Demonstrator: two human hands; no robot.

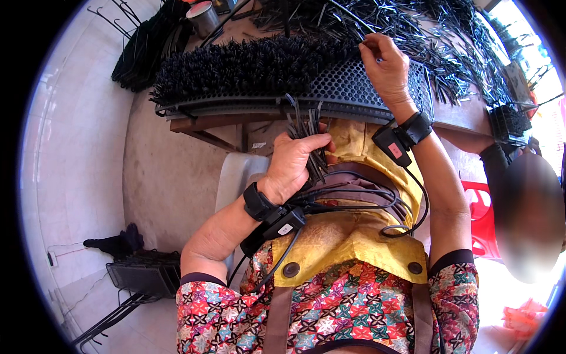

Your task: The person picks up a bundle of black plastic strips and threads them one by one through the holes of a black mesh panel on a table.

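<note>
In front of me stands a black perforated tray [407, 79] with a grid of round holes. Dense upright black strips [247, 65] fill its left and middle part, while bare holes show on the right. My left hand [293, 154] is closed round a bundle of thin dark strips [305, 125], below the tray's near edge. Over the right part of the tray, near the border of the filled area, my right hand [386, 65] has thumb and fingers pinched together. Whatever sits between those fingertips is too small to make out.
Loose black strips [454, 59] are heaped on the table behind and right of the tray. A metal can [203, 20] stands at the back left. Black racks with hooks [144, 271] lie at lower left. Another person [525, 206] is at the right, beside a red chair [480, 218].
</note>
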